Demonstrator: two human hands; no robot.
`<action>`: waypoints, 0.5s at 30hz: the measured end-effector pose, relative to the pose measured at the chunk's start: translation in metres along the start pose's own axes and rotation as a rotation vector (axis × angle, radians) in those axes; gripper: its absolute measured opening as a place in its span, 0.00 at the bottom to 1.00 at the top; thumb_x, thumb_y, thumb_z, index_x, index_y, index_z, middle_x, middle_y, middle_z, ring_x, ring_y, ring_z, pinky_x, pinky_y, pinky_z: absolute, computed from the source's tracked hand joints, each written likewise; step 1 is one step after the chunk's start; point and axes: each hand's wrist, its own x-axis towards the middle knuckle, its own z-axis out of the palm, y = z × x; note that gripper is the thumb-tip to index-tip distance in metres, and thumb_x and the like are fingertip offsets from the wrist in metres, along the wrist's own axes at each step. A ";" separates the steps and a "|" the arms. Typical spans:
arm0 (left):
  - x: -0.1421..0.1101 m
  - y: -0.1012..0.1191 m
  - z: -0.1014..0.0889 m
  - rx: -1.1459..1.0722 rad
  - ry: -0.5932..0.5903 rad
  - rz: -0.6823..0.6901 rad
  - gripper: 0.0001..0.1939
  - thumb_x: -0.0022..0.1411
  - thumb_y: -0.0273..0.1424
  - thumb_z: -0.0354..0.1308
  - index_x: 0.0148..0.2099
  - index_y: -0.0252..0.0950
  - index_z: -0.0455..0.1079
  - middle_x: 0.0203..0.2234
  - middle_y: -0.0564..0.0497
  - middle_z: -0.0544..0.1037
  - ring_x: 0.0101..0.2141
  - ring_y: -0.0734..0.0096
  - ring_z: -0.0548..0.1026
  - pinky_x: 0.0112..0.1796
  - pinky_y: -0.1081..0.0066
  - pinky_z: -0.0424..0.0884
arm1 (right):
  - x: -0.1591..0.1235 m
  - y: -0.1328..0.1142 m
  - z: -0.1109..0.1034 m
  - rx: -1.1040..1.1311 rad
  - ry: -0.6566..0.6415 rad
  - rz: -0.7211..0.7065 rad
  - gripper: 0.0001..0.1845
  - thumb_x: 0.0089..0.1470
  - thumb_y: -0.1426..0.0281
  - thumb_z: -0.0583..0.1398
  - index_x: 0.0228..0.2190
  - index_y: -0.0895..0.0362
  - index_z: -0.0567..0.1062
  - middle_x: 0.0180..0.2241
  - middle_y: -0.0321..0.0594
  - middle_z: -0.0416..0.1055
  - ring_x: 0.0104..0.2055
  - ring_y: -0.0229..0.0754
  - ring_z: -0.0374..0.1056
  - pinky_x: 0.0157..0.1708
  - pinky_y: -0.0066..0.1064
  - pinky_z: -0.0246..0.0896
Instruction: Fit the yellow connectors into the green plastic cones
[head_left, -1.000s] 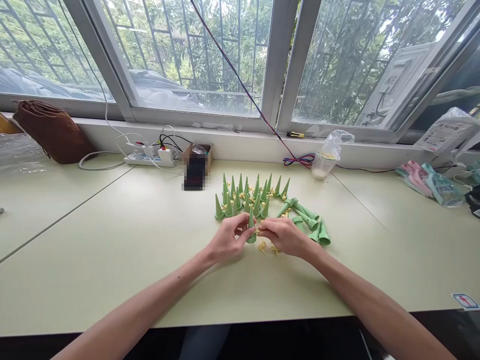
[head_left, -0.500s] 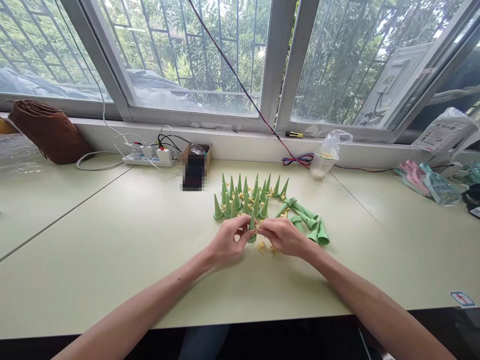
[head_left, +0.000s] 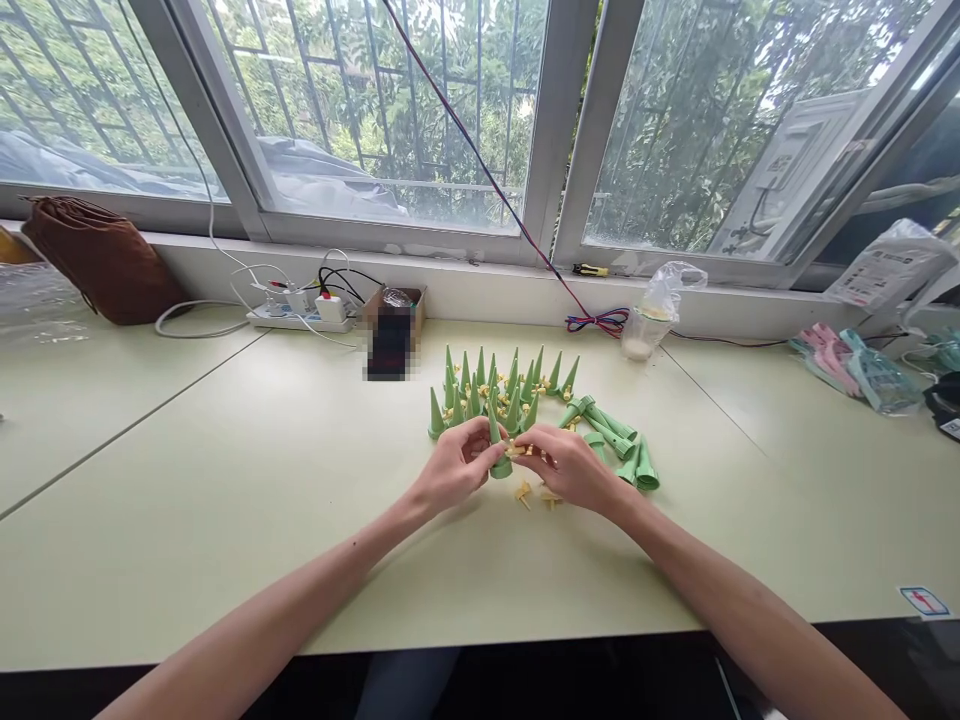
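Note:
My left hand (head_left: 455, 464) is closed around a green plastic cone spike (head_left: 497, 455), which stands point up just over the table. Against the spike's right side, my right hand (head_left: 574, 466) pinches a small yellow plastic valve (head_left: 516, 449); its fingertips hide part of the valve. Behind my hands, several green spikes (head_left: 475, 397) stand upright in a cluster, with yellow valves at their bases. To the right of my right hand lie several loose green spikes (head_left: 611, 430). Loose yellow valves (head_left: 523, 493) rest on the table just below my hands.
A power strip (head_left: 296, 318) with plugs and a small cardboard box (head_left: 414, 303) stand along the back, near a brown pouch (head_left: 105, 260). Farther right are a coil of red-blue wire (head_left: 598, 320), a bagged plastic cup (head_left: 645, 328) and pink and teal packets (head_left: 855, 365).
My left hand has shifted slightly left with the spike, which now leans a little. The fingers of my right hand have opened somewhat, and the yellow valve between them shows more clearly.

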 end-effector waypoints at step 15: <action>-0.001 0.004 0.004 -0.180 -0.004 -0.111 0.18 0.60 0.43 0.63 0.40 0.32 0.69 0.26 0.53 0.71 0.19 0.81 0.62 0.19 0.76 0.61 | 0.001 0.000 0.001 -0.061 0.096 -0.126 0.08 0.67 0.68 0.55 0.42 0.56 0.74 0.34 0.40 0.76 0.28 0.35 0.66 0.29 0.26 0.57</action>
